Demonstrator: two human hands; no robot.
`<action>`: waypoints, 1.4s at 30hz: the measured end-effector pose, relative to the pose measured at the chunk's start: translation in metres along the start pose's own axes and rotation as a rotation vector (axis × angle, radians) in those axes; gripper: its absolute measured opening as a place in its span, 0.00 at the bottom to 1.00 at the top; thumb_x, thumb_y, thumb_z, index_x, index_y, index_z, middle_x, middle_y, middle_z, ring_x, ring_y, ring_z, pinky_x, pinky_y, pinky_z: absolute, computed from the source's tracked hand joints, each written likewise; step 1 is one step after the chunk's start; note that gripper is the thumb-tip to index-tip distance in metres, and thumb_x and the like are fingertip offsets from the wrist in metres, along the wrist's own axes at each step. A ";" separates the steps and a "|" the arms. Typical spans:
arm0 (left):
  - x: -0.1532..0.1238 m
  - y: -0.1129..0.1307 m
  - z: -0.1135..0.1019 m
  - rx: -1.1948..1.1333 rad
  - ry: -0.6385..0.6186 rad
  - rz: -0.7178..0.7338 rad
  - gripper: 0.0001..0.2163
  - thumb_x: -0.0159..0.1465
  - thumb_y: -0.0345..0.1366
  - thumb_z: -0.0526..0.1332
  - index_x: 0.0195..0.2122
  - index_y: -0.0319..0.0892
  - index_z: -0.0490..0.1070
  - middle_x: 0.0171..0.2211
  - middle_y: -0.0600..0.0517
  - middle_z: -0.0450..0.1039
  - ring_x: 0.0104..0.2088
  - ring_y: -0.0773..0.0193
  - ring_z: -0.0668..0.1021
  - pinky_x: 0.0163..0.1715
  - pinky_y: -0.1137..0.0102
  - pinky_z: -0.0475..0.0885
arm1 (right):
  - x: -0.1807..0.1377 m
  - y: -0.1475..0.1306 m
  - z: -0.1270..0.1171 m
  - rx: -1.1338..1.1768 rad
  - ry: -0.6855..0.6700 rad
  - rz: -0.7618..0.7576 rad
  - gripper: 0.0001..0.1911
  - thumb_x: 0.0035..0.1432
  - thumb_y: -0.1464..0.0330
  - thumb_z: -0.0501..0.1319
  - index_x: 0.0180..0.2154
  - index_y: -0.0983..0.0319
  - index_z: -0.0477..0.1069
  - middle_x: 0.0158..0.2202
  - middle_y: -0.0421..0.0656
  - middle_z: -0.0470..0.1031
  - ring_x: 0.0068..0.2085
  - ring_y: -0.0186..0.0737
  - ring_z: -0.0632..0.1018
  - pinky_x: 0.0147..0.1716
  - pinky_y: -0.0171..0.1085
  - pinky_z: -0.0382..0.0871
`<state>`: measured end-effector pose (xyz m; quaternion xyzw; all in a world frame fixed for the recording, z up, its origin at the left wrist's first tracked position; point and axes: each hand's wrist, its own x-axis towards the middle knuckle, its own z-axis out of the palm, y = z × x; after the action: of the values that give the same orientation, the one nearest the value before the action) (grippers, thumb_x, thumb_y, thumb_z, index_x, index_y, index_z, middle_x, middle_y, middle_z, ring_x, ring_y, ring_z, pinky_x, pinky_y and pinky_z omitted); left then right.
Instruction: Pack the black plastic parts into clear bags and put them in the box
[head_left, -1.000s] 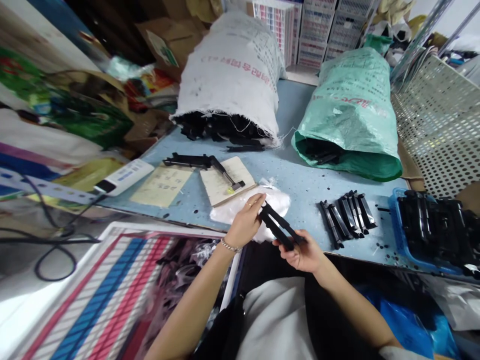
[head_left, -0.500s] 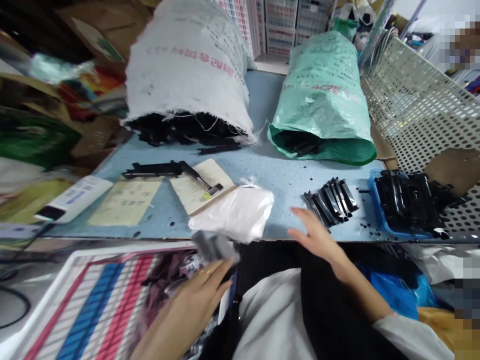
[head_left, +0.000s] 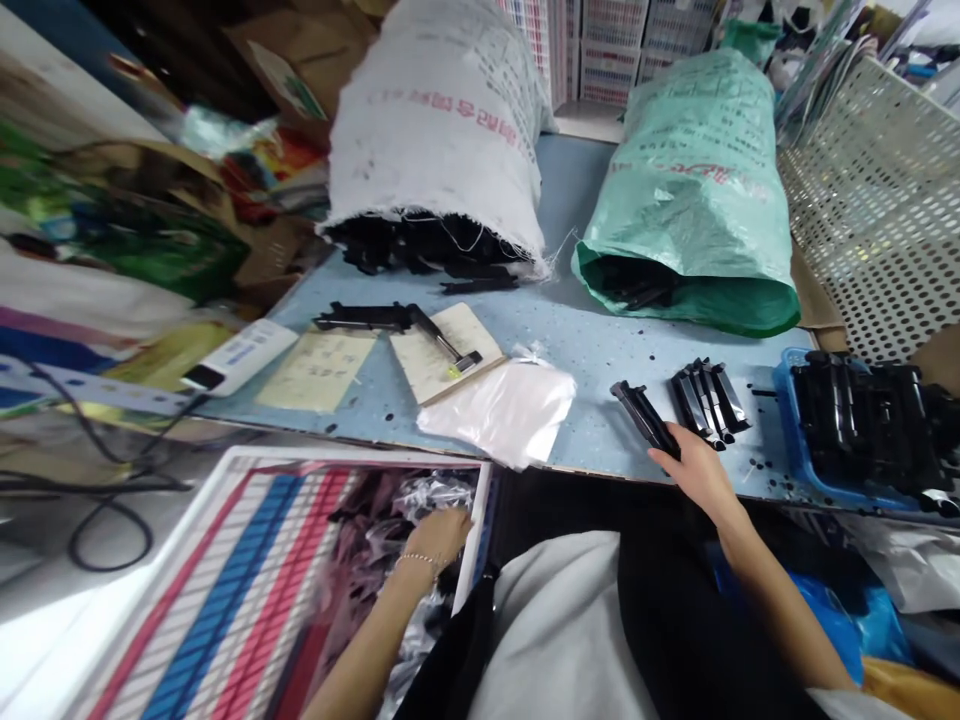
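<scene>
My right hand [head_left: 694,470] rests at the front edge of the blue table [head_left: 570,330]. Its fingers close over the near end of a long black plastic piece [head_left: 643,415] that lies on the table. Just right of that piece stands a short row of similar black pieces [head_left: 709,400]. My left hand [head_left: 439,535] reaches down into a striped woven bag [head_left: 225,590] below the table edge. It sits among clear-wrapped dark parts [head_left: 397,510], and its fingertips are hidden there.
A clear plastic bag [head_left: 510,410] and a wooden board [head_left: 439,355] lie mid-table. A white sack [head_left: 442,130] and a green sack [head_left: 697,190], both holding black parts, lie at the back. A blue tray [head_left: 786,400] of black parts stands right, beside a perforated panel [head_left: 877,200].
Both hands held one black piece a second ago. My right hand has since moved to the table and onto a black piece there. My left hand dropped into the striped bag.
</scene>
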<state>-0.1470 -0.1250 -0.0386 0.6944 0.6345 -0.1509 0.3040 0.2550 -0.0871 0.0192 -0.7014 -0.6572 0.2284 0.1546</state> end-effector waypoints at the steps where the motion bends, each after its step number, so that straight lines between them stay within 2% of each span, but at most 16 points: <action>1: 0.006 0.011 -0.011 -0.036 0.122 0.056 0.13 0.69 0.34 0.53 0.39 0.41 0.78 0.39 0.43 0.80 0.44 0.54 0.82 0.48 0.62 0.74 | 0.004 -0.005 0.003 0.177 -0.041 0.022 0.23 0.60 0.56 0.62 0.53 0.61 0.71 0.42 0.48 0.78 0.41 0.49 0.79 0.40 0.44 0.73; 4: 0.029 0.058 -0.041 -0.149 0.604 0.331 0.13 0.70 0.38 0.55 0.49 0.42 0.76 0.47 0.42 0.77 0.50 0.54 0.78 0.55 0.61 0.71 | 0.014 -0.029 0.021 0.724 -0.133 0.090 0.27 0.54 0.55 0.67 0.52 0.61 0.72 0.40 0.44 0.78 0.37 0.42 0.77 0.35 0.39 0.71; 6: 0.047 0.088 -0.055 -0.144 0.734 0.406 0.09 0.67 0.36 0.60 0.43 0.40 0.77 0.44 0.41 0.76 0.47 0.52 0.78 0.51 0.58 0.73 | 0.018 -0.047 0.032 1.006 -0.166 0.117 0.26 0.51 0.56 0.70 0.50 0.61 0.74 0.39 0.43 0.77 0.36 0.39 0.75 0.33 0.37 0.70; 8: 0.064 0.102 -0.066 -0.200 0.727 0.376 0.04 0.64 0.33 0.62 0.34 0.40 0.75 0.38 0.43 0.75 0.42 0.54 0.78 0.45 0.60 0.74 | 0.021 -0.060 0.036 1.180 -0.194 0.125 0.23 0.49 0.58 0.71 0.46 0.61 0.77 0.38 0.42 0.77 0.36 0.37 0.74 0.33 0.35 0.69; 10: 0.076 0.101 -0.075 -0.388 0.671 0.325 0.06 0.63 0.34 0.63 0.28 0.41 0.72 0.32 0.48 0.74 0.35 0.59 0.77 0.40 0.65 0.74 | 0.022 -0.067 0.035 1.298 -0.241 0.145 0.20 0.49 0.58 0.72 0.42 0.61 0.78 0.39 0.43 0.78 0.36 0.36 0.74 0.33 0.34 0.68; 15: 0.082 0.078 -0.092 -0.964 0.431 0.227 0.13 0.61 0.45 0.62 0.27 0.41 0.74 0.23 0.53 0.73 0.25 0.65 0.74 0.28 0.71 0.70 | 0.032 -0.082 0.036 1.618 -0.495 0.277 0.20 0.49 0.58 0.72 0.41 0.62 0.78 0.46 0.47 0.80 0.35 0.37 0.77 0.30 0.34 0.69; 17: 0.076 0.077 -0.094 -1.075 0.414 0.217 0.12 0.58 0.45 0.64 0.29 0.40 0.74 0.24 0.53 0.75 0.26 0.65 0.76 0.29 0.71 0.72 | 0.042 -0.094 0.048 1.685 -0.565 0.333 0.18 0.47 0.59 0.73 0.38 0.62 0.77 0.41 0.46 0.81 0.35 0.38 0.77 0.29 0.34 0.70; 19: 0.069 0.080 -0.094 -1.058 0.487 0.272 0.09 0.58 0.42 0.65 0.31 0.41 0.74 0.27 0.52 0.76 0.28 0.64 0.77 0.31 0.70 0.74 | 0.051 -0.107 0.062 1.684 -0.563 0.379 0.17 0.44 0.61 0.76 0.34 0.63 0.77 0.33 0.43 0.80 0.32 0.37 0.77 0.29 0.34 0.70; 21: 0.063 0.079 -0.094 -0.883 0.615 0.389 0.05 0.61 0.36 0.61 0.34 0.42 0.75 0.32 0.51 0.77 0.34 0.63 0.78 0.37 0.68 0.75 | 0.057 -0.114 0.073 1.657 -0.496 0.397 0.18 0.40 0.61 0.77 0.30 0.63 0.76 0.29 0.40 0.78 0.31 0.35 0.75 0.29 0.34 0.70; 24: 0.057 0.070 -0.095 -0.505 0.780 0.505 0.12 0.62 0.27 0.54 0.37 0.43 0.78 0.39 0.48 0.76 0.42 0.62 0.78 0.48 0.65 0.74 | 0.056 -0.105 0.075 1.619 -0.344 0.385 0.18 0.39 0.61 0.78 0.29 0.62 0.76 0.27 0.39 0.76 0.30 0.34 0.75 0.29 0.33 0.69; 27: 0.056 0.068 -0.094 -0.362 0.839 0.460 0.10 0.63 0.29 0.57 0.40 0.42 0.77 0.41 0.49 0.74 0.36 0.64 0.78 0.44 0.67 0.76 | 0.044 -0.085 0.064 1.593 -0.293 0.359 0.17 0.42 0.60 0.77 0.32 0.62 0.78 0.31 0.39 0.78 0.33 0.34 0.76 0.31 0.33 0.69; 30: 0.060 0.087 -0.088 -0.346 0.832 0.448 0.08 0.63 0.38 0.64 0.41 0.41 0.75 0.42 0.48 0.72 0.32 0.65 0.77 0.40 0.68 0.76 | 0.034 -0.074 0.056 1.592 -0.346 0.354 0.17 0.45 0.60 0.76 0.35 0.62 0.79 0.34 0.41 0.79 0.35 0.36 0.78 0.32 0.34 0.70; 33: 0.070 0.115 -0.083 -0.215 0.786 0.402 0.12 0.60 0.39 0.67 0.42 0.39 0.73 0.44 0.42 0.72 0.42 0.54 0.77 0.44 0.62 0.75 | 0.032 -0.076 0.056 1.639 -0.353 0.332 0.17 0.46 0.59 0.75 0.36 0.62 0.78 0.37 0.42 0.80 0.36 0.36 0.78 0.31 0.33 0.70; 35: 0.081 0.124 -0.084 -0.161 0.717 0.324 0.07 0.62 0.35 0.64 0.39 0.38 0.75 0.42 0.41 0.73 0.45 0.51 0.77 0.44 0.61 0.74 | 0.033 -0.077 0.057 1.666 -0.329 0.328 0.17 0.47 0.59 0.74 0.37 0.62 0.77 0.39 0.43 0.80 0.36 0.37 0.78 0.30 0.33 0.70; 38: 0.097 0.115 -0.092 -0.357 0.606 0.304 0.10 0.66 0.33 0.57 0.31 0.41 0.76 0.37 0.45 0.75 0.41 0.57 0.79 0.44 0.64 0.73 | 0.031 -0.073 0.054 1.655 -0.322 0.326 0.17 0.50 0.60 0.72 0.39 0.61 0.77 0.44 0.46 0.80 0.37 0.38 0.78 0.29 0.33 0.71; 42: 0.101 0.088 -0.101 -0.778 0.515 0.358 0.08 0.61 0.37 0.62 0.27 0.42 0.78 0.39 0.49 0.78 0.43 0.60 0.79 0.46 0.67 0.73 | 0.030 -0.069 0.048 1.714 -0.413 0.299 0.19 0.55 0.59 0.68 0.45 0.62 0.76 0.50 0.51 0.79 0.36 0.37 0.78 0.27 0.33 0.71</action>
<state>-0.0640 0.0158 -0.0011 0.6425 0.5689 0.3278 0.3951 0.1719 -0.0554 0.0111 -0.3682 -0.1775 0.7807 0.4727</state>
